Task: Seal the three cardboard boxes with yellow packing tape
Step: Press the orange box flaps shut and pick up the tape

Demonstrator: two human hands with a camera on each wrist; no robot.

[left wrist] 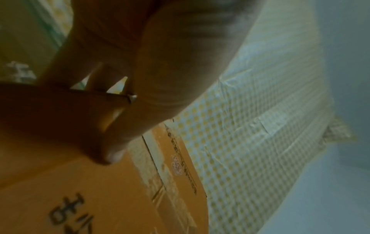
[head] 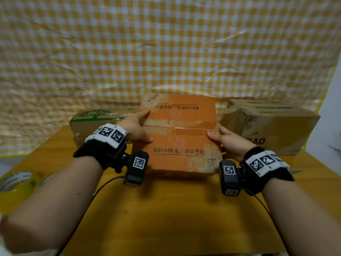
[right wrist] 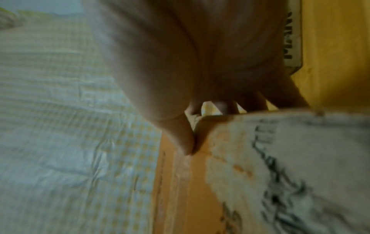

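An orange cardboard box with black handwriting lies flaps-closed in the middle of the wooden table, a glossy strip of tape along its centre seam. My left hand grips its left edge, thumb and forefinger on top and the other fingers down the side. My right hand grips the right edge, thumb on top. In the left wrist view my left hand clasps the box edge; in the right wrist view my right hand does the same on the box. A yellow tape roll lies at the near left.
A box with green print stands behind on the left and a worn brown box on the right, both close to the orange one. A yellow checked cloth hangs behind. Bare table lies in front of me.
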